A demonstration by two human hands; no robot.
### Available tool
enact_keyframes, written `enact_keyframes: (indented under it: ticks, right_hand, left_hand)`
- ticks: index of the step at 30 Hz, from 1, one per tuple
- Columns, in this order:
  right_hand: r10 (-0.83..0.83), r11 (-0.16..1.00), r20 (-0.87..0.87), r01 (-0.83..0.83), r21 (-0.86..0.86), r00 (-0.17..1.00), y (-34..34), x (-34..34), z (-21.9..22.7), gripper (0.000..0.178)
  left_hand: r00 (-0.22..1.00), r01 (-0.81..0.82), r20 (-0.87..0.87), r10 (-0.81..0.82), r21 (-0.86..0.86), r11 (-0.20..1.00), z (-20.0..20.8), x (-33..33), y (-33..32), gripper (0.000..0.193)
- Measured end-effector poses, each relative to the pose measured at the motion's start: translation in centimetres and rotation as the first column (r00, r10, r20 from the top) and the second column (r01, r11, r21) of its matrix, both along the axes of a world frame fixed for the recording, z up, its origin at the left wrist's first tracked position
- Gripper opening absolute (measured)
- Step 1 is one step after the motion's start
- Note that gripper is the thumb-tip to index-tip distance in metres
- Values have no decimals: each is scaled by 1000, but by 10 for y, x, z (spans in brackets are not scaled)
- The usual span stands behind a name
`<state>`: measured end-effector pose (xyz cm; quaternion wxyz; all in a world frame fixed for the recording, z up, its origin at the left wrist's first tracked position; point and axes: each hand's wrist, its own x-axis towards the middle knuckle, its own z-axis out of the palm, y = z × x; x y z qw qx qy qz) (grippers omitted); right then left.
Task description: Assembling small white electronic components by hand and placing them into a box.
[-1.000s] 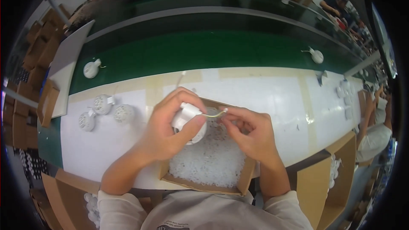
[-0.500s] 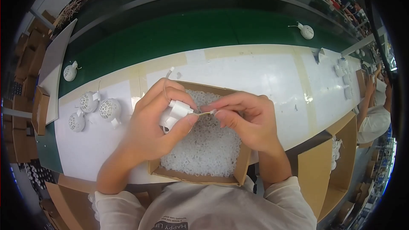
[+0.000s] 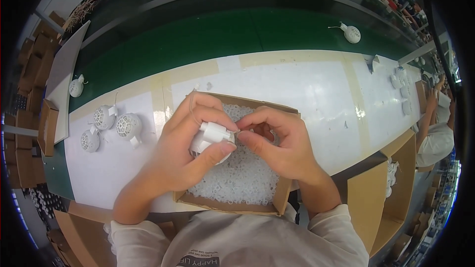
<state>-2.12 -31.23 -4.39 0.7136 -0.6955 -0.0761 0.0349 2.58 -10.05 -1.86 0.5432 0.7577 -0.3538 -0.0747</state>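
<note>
My left hand (image 3: 179, 149) is wrapped round a white ball-shaped plastic housing (image 3: 213, 132) with a squarish neck, the thumb pressed on its near side. A thin pale cable (image 3: 192, 103) runs up from it past the fingers. At the neck's right end, my right hand (image 3: 281, 143) pinches thumb and forefinger together on the thin wire seen there; the fingertips hide most of it. Both hands are above a cardboard box (image 3: 283, 192) filled with small translucent plastic rings (image 3: 237, 184).
Several similar lattice-faced white housings (image 3: 129, 126) lie on the white table (image 3: 326, 104) at left. Beyond runs a green belt (image 3: 198, 44), carrying one housing (image 3: 352, 34) at right and another (image 3: 76, 87) at left. A large open carton (image 3: 366, 202) stands near right. Other people work at far right.
My right hand has moved left, up to the housing's neck, and less wire shows between the hands. The housings on the green belt have shifted slightly left.
</note>
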Motion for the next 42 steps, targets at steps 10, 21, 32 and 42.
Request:
enact_keyframes:
  ticks: [10, 21, 32, 42]
  right_hand:
    - [143, 900, -91, -91, 426, 986, -7, -2, 10, 12]
    - [157, 787, -129, -45, 616, 979, -16, -3, 5, 12]
    - [-5, 984, 400, 75, -161, 916, -11, 0, 12, 13]
    - [51, 886, -39, -27, 463, 998, -14, -9, 15, 8]
  left_hand:
    - [988, 6, 151, -14, 52, 999, 5, -2, -7, 41]
    - [988, 28, 151, -17, -67, 997, 2, 1, -6, 21]
    - [999, 24, -23, -28, -160, 987, 1, -11, -10, 18]
    - [997, 71, 16, -69, -128, 989, 5, -5, -6, 21]
